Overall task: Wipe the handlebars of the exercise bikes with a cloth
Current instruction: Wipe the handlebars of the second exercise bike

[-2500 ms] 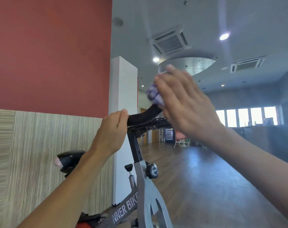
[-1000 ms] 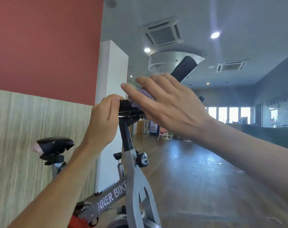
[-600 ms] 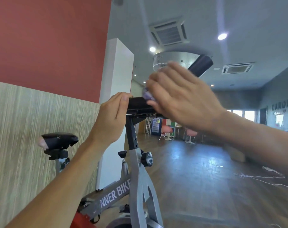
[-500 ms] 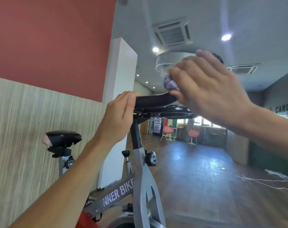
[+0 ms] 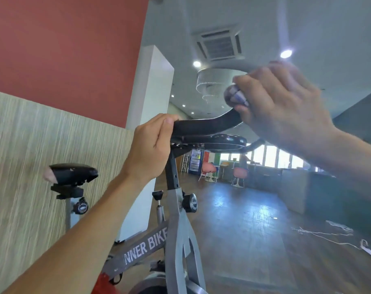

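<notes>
Head view: my left hand (image 5: pixel 147 152) wrapped tight round near end of black handlebar (image 5: pixel 203 126). My right hand (image 5: pixel 284 111) clenched on purple cloth (image 5: pixel 235 98), pressing it against upswept bar section.

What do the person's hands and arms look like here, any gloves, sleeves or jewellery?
Both hands are bare, with no gloves. The left hand and its forearm show no sleeve, watch or ring. The right hand is motion-blurred; its forearm is also uncovered, and any ring cannot be made out.

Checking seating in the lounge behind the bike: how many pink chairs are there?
2: one pink chair just right of the bike post, another further right. Others may be hidden behind the arm.
</notes>
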